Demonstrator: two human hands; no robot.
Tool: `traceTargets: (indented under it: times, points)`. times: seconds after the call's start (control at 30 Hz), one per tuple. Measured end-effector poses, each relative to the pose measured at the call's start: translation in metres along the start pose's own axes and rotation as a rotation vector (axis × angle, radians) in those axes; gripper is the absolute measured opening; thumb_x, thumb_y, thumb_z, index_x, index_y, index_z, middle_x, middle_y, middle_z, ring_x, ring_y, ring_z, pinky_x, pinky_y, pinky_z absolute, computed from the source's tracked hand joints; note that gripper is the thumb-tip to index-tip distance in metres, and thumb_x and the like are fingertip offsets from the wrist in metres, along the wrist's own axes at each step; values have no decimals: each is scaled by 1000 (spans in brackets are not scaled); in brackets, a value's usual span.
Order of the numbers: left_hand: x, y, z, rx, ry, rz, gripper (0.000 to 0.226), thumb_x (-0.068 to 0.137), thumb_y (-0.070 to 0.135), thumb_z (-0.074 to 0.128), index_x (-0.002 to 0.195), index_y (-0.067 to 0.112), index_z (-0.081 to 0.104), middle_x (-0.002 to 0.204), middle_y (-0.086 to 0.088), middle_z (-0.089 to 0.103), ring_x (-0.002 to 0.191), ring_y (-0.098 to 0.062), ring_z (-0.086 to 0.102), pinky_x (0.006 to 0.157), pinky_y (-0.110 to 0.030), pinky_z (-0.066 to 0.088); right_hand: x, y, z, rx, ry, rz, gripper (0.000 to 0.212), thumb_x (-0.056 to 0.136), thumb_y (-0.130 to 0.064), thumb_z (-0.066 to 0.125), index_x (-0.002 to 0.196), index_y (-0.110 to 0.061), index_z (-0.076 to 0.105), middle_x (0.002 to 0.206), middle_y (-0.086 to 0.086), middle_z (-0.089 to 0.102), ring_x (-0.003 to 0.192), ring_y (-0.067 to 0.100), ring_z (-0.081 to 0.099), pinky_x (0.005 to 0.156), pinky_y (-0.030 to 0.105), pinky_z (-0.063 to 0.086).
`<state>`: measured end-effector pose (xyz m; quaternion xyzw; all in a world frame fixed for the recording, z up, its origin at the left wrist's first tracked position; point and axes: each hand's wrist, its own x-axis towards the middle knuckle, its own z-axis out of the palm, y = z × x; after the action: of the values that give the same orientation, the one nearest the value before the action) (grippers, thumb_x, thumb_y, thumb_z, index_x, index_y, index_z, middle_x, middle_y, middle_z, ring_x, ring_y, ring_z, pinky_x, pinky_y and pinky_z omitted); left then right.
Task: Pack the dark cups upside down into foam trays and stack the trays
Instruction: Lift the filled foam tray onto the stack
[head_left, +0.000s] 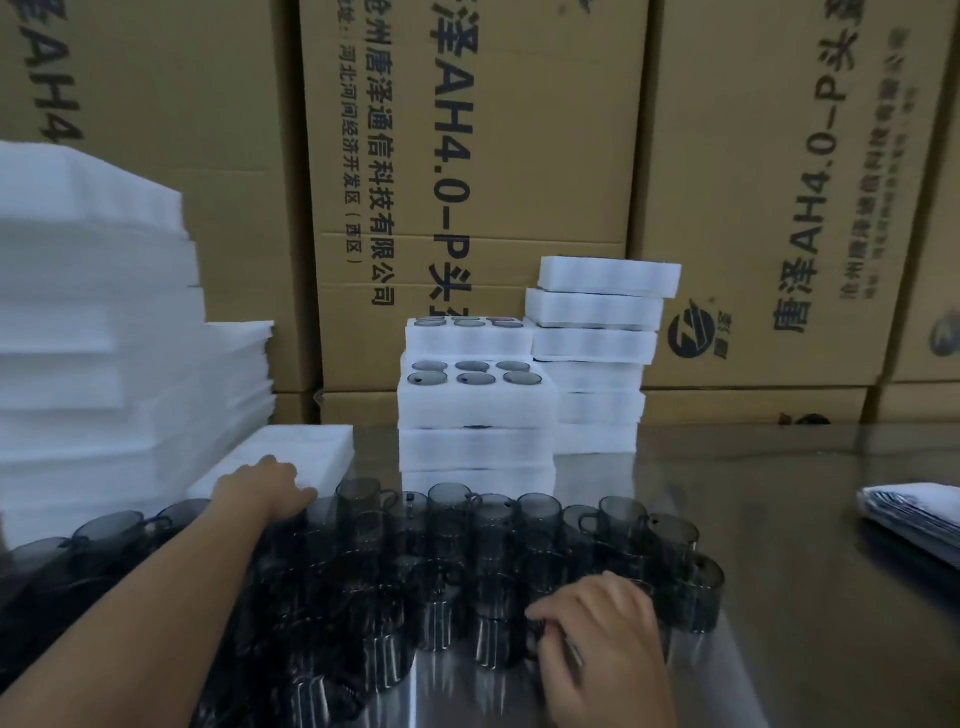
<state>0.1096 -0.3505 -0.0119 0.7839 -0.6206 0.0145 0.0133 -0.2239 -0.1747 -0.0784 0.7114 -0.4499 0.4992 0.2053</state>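
Several dark see-through cups (452, 551) with handles crowd the near half of the steel table (779, 519). My left hand (265, 488) reaches across them and grips the near edge of an empty white foam tray (291, 457) lying flat behind the cups. My right hand (597, 634) is low at the front, its fingers curled round a dark cup (498, 639) at the near edge of the group. Behind, a stack of filled foam trays (475, 410) shows upside-down cup bases in its top holes.
A taller stack of foam trays (597, 353) stands right of the filled stack. Piles of empty white foam (93, 322) rise at the left. Cardboard boxes (467, 156) wall off the back. A flat packet pile (914, 514) lies at the right edge.
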Motion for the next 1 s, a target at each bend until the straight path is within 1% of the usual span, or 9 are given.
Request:
traceTargets:
  times: [0.23, 0.3, 0.33, 0.4, 0.5, 0.57, 0.73, 0.9, 1.0]
  points:
    - [4, 14, -6, -44, 2, 93, 34, 100, 34, 44, 122, 11, 56, 128, -9, 56, 113, -24, 52, 97, -31, 39, -4, 3, 3, 25, -17, 18, 22, 76, -21, 48, 70, -22, 69, 71, -13, 59, 81, 3, 46, 87, 25, 33]
    - [2, 17, -14, -59, 44, 90, 20, 101, 25, 43, 99, 12, 58, 105, -8, 58, 94, -23, 54, 82, -29, 42, -4, 4, 4, 11, -38, 29, 22, 77, -21, 47, 70, -22, 69, 71, -14, 58, 81, 3, 45, 87, 24, 32]
    - [-1, 17, -20, -111, 99, 74, 21, 101, 21, 42, 83, 16, 52, 93, -7, 53, 83, -22, 50, 72, -28, 39, -5, 5, 4, 8, -42, 35, 22, 77, -21, 47, 69, -22, 68, 71, -14, 58, 81, 3, 44, 87, 24, 32]
    - [-8, 13, -33, -227, 231, 34, 30, 102, 22, 38, 73, 20, 39, 93, -11, 46, 84, -24, 43, 73, -29, 34, -5, 5, 5, 14, -45, 49, 22, 78, -20, 47, 68, -21, 67, 71, -13, 58, 81, 3, 44, 87, 23, 31]
    - [-20, 2, -55, -336, 378, 12, 29, 103, 23, 35, 104, 3, 56, 110, -23, 55, 100, -37, 52, 86, -43, 37, -6, 5, 4, 15, -58, 78, 23, 78, -21, 46, 67, -21, 66, 70, -13, 58, 80, 4, 44, 88, 25, 31]
    - [-32, -3, -69, -384, 435, 10, 42, 104, 27, 30, 120, -8, 49, 121, -28, 53, 109, -43, 51, 91, -47, 37, -5, 3, 4, 6, -70, 92, 23, 78, -21, 46, 66, -20, 66, 69, -13, 58, 79, 6, 46, 89, 26, 30]
    - [-77, -17, -95, -437, 547, 190, 33, 103, 32, 28, 103, 2, 42, 95, -21, 58, 87, -38, 57, 72, -39, 38, -4, 0, -1, -30, -136, 96, 13, 73, -7, 61, 66, -16, 68, 67, -6, 61, 72, 20, 58, 87, 27, 29]
    - [-141, -21, -101, -328, 563, 330, 27, 102, 40, 26, 105, 15, 36, 91, -15, 61, 79, -34, 59, 71, -43, 45, -7, -3, -14, -46, -158, 119, 13, 75, -4, 62, 68, -13, 69, 68, -2, 62, 74, 24, 58, 86, 30, 29]
    - [-191, -12, -86, -258, 602, 423, 24, 100, 42, 29, 109, 21, 37, 88, -7, 60, 70, -28, 52, 64, -38, 38, -11, -2, -25, -31, -145, 162, 13, 77, -1, 63, 72, -11, 70, 72, -1, 65, 78, 25, 57, 87, 31, 28]
